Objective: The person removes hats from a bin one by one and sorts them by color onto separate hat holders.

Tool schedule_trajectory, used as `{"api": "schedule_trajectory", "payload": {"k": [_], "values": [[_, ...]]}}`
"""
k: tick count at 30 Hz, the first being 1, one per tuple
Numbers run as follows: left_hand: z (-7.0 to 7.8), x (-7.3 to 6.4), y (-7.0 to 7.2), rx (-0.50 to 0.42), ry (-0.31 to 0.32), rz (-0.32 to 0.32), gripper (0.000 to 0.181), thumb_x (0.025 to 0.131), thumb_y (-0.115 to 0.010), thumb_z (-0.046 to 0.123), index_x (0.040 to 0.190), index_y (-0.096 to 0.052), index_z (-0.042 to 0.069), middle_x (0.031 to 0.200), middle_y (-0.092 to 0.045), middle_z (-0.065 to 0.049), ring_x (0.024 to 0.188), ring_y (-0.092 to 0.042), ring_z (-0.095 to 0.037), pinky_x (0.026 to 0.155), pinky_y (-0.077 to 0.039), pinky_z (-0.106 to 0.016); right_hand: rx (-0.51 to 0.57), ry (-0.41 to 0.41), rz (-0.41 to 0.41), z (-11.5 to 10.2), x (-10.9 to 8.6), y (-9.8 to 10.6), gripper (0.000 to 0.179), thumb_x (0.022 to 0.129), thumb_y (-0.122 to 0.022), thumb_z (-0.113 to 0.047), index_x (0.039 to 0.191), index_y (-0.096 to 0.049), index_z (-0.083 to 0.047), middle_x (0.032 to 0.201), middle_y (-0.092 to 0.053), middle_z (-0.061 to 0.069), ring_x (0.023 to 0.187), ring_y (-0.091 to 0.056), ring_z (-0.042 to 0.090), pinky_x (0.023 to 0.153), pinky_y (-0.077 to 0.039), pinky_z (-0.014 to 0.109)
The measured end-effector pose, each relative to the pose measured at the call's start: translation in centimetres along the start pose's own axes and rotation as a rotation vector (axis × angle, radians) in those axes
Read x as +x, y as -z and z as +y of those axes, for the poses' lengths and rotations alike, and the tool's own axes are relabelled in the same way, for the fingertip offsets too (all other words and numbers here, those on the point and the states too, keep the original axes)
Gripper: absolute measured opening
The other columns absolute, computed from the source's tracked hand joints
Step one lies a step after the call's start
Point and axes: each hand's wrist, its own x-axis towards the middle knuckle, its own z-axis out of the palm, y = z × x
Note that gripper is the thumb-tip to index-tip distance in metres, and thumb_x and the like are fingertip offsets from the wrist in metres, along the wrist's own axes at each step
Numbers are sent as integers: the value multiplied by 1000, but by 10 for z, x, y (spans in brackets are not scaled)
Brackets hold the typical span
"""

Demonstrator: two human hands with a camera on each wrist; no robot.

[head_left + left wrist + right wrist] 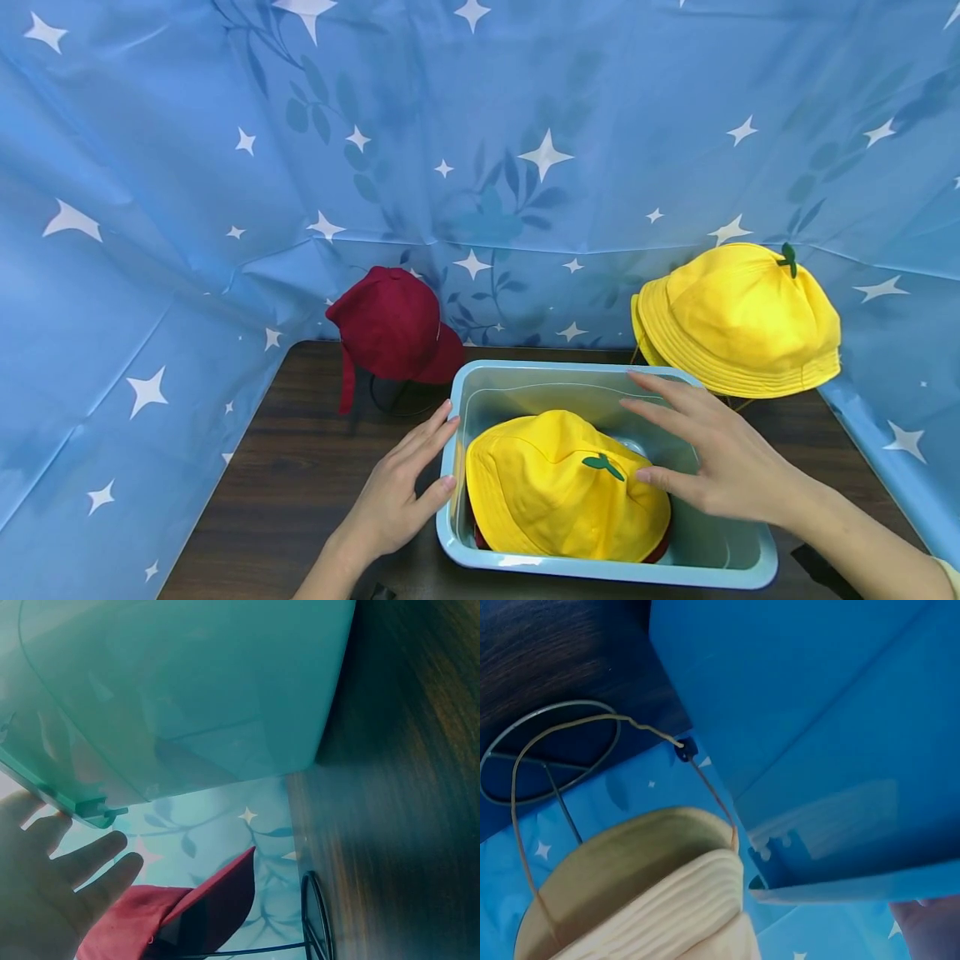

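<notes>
A light blue plastic bin [600, 567] stands on the table with a yellow bucket hat [555, 500] lying inside, a green sprout on its crown. Dark red fabric [660, 546] peeks out under this hat. My left hand [397, 492] is at the bin's left rim with fingers extended; in the left wrist view its fingertips meet the rim. Over the right part of the bin, my right hand [712, 454] has its fingers spread, thumb close to the yellow hat. Whether that thumb touches the hat, I cannot tell.
A dark red cap [393, 325] sits on a wire stand [315, 915] behind the bin on the left. At the back right, another yellow bucket hat [750, 321] hangs on a stand [559, 799], its cord [521, 825] dangling. A blue star-patterned cloth [480, 208] closes off the dark wooden table [300, 450].
</notes>
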Motion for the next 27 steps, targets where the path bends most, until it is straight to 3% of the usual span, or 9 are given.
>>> {"api": "schedule_trajectory", "payload": {"k": [5,9,13,19,22,27], "values": [[0,0,0,-1,-1,2,61,103,-60,26,161,-44,14,170,-32,0,148,-44,-24,108,-48,-58,-6,-25,-37,-5,0,-6,83,80,-91,-41,153,-55,-23,161,-46,3,136,-52,27,106,-41,33],[0,0,0,-1,-6,1,61,103,-60,25,161,-44,13,170,-32,-1,148,-44,-24,108,-48,-58,4,-41,-55,-8,-1,-11,83,80,-91,-38,153,-55,-23,161,-46,1,136,-53,26,97,-48,45],[0,0,1,2,-7,2,61,103,-61,25,160,-44,13,170,-32,-1,148,-44,-24,108,-48,-58,33,-43,-60,-9,-2,-17,80,81,-91,-38,151,-56,-24,159,-48,0,136,-52,25,101,-46,38],[0,-1,1,-4,2,-3,60,104,-60,26,161,-43,14,170,-31,0,148,-44,-24,108,-48,-58,114,20,-46,-9,1,-27,69,82,-91,-33,143,-64,-18,148,-58,0,127,-59,21,108,-37,15],[0,-1,0,-4,5,-6,60,104,-60,26,161,-43,14,171,-31,0,148,-44,-24,108,-48,-59,151,39,-39,-10,2,-29,61,82,-91,-30,137,-67,-20,136,-64,-5,115,-65,14,99,-44,13],[0,-1,0,-1,6,-5,60,104,-59,27,161,-43,14,170,-31,0,148,-44,-24,108,-48,-59,237,45,-39,-9,5,-31,56,79,-92,-18,130,-69,-24,111,-68,-17,87,-61,3,72,-50,15]]}}
